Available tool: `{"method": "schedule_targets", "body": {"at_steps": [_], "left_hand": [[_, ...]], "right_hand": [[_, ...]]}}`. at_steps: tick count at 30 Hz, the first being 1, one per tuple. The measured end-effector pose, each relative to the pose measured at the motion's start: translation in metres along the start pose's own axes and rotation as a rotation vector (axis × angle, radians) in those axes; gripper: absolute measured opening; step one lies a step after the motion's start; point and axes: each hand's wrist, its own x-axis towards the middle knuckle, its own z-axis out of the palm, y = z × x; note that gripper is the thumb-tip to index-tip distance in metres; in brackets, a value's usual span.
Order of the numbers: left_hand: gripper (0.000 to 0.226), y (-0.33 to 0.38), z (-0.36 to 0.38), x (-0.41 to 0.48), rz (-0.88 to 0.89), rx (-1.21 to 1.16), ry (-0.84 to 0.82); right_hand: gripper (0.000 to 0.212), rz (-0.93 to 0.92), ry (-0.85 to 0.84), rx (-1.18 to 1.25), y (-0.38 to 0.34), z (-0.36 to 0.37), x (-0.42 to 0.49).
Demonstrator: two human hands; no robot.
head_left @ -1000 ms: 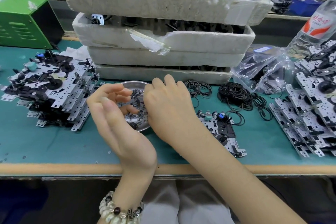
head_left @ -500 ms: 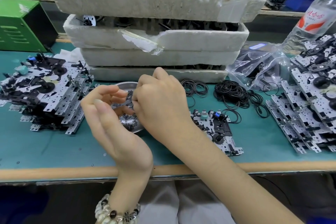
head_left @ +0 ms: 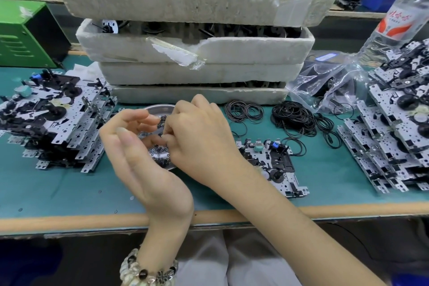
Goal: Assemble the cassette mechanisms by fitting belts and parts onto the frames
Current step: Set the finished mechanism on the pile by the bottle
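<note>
- The left hand (head_left: pixel 139 153) was raised over the near-left edge of a round metal dish (head_left: pixel 160 107), palm turned towards the right hand. Its grip was wide: the fingers were loosely curled and apart, and nothing was seen held in it.
- The right hand (head_left: pixel 199 137) was over the right side of the same dish, knuckles up and fingers curled downward. Its fingertips were hidden under the hand among the contents, so I could not tell whether its grip held a part.
- The dish lay on the green counter (head_left: pixel 58 188) and held many small dark washers (head_left: pixel 160 158).
- One cassette mechanism frame (head_left: pixel 274 162) lay flat on the counter just right of the right wrist, untouched by either hand.
- A stack of frames (head_left: pixel 58 121) stood at the left of the counter; a second, fanned stack (head_left: pixel 394 141) stood at the right.
- A heap of black belts (head_left: pixel 294 118) lay behind the single frame. A smaller bunch of thin belts (head_left: pixel 243 111) lay just left of the heap.
- White foam trays (head_left: pixel 197 49) were piled behind the dish, with dark parts showing in them.
- A clear plastic bag (head_left: pixel 329 83) lay right of the trays, with a clear bottle (head_left: pixel 399 18) above it and a green box (head_left: pixel 21 35) at far left.
- A beaded bracelet (head_left: pixel 148 271) was on the left wrist.
</note>
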Motion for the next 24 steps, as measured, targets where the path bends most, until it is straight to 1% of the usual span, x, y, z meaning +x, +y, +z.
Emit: {"method": "schedule_targets", "body": {"at_steps": [5, 15, 24], "left_hand": [[0.029, -0.0009, -0.0012, 0.0002, 0.005, 0.006, -0.012], [0.029, -0.0021, -0.0014, 0.0010, -0.001, -0.007, -0.011], [0.028, -0.0030, -0.0017, 0.0016, -0.009, -0.002, -0.008]], "right_hand": [[0.017, 0.063, 0.030, -0.001, 0.0024, -0.0041, 0.0020], [0.016, 0.090, -0.051, 0.056, 0.0038, -0.0020, -0.0012], [0.009, 0.166, 0.076, 0.231, 0.0052, -0.0036, 0.0022]]}}
